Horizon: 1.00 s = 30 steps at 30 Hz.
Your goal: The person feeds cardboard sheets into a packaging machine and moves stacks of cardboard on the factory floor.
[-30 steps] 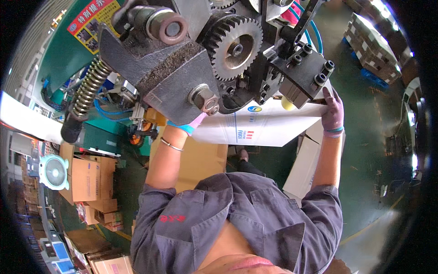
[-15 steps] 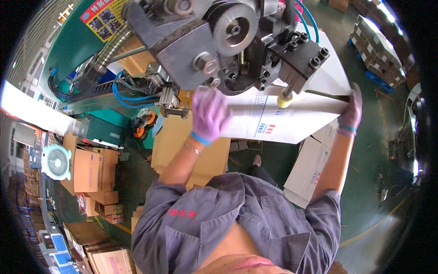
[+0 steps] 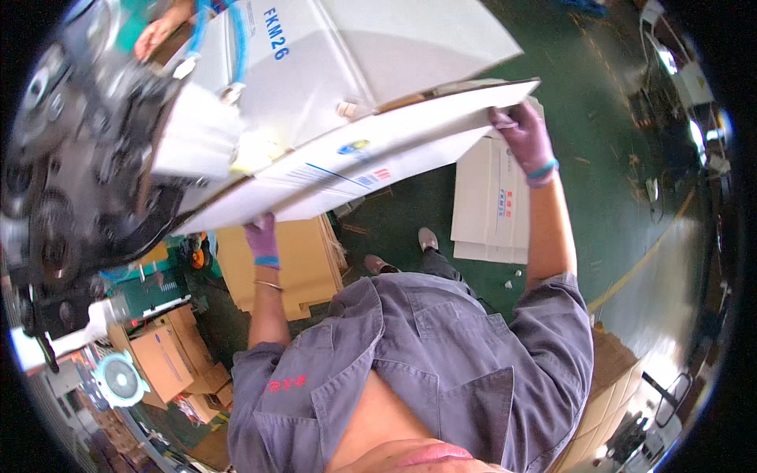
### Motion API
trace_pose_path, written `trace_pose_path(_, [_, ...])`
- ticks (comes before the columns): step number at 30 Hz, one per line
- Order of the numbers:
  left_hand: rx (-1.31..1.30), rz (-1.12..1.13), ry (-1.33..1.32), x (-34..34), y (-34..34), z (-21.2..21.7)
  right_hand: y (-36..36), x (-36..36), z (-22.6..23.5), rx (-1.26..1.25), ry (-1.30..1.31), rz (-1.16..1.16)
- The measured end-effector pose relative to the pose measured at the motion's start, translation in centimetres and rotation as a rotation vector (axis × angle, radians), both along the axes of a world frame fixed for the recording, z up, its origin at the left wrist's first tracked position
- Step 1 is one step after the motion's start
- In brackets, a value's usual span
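Note:
A large white cardboard carton (image 3: pixel 410 150), printed in blue and red, stretches slantwise across the upper middle, one long edge towards me. My right hand (image 3: pixel 524 142), in a purple glove, is closed round its right corner. At the lower left edge of the carton, my gloved left hand (image 3: pixel 262 240) grips the board, with its fingertips partly hidden. The carton's left part lies against a dark metal machine (image 3: pixel 63 173), blurred by motion.
Flat brown cardboard sheets (image 3: pixel 276 264) are stacked below my left hand. A folded white carton (image 3: pixel 493 205) lies on the green floor to the right. Brown boxes (image 3: pixel 162 359) and a light-blue fan (image 3: pixel 120 378) stand lower left. Another person's hand (image 3: pixel 156 38) shows at upper left.
My left hand has come down from beside the machine onto the carton's near edge. The carton has swung and tilted in my right hand. The machine now appears farther left as the view turned.

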<state>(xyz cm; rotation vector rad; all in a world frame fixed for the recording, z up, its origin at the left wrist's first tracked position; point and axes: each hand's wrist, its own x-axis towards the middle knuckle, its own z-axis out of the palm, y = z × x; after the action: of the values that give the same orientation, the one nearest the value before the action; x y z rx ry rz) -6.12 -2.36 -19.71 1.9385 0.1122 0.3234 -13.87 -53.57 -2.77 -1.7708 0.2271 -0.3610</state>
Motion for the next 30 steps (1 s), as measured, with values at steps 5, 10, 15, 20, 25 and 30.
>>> trace_pose_path(5, [0.109, -0.238, 0.146, -6.6, -18.1, 2.5, -17.5, -9.1, -3.1, 0.102, -0.029, -0.374])
trace_pose_path(10, [0.325, -0.921, 0.598, -6.0, -30.8, -1.5, -31.7, -13.1, -11.8, -0.596, 0.517, -0.658])
trace_pose_path(15, [0.695, -1.152, 0.151, -8.0, -32.2, -3.8, -28.8, -13.3, -25.0, -1.006, 1.205, -0.317])
trace_pose_path(20, [0.807, -0.9, 0.656, -12.1, -20.0, -6.6, -12.7, -9.2, -31.8, -1.182, 0.932, 0.691])
trace_pose_path(25, [0.229, -0.026, 0.953, -15.7, -5.1, -12.2, 2.3, -8.4, -33.4, -0.857, 0.842, 1.037])
trace_pose_path(30, [-0.243, 0.824, 1.021, -22.2, 3.5, -21.9, 7.8, -6.1, -28.8, -0.745, 0.932, 1.239])
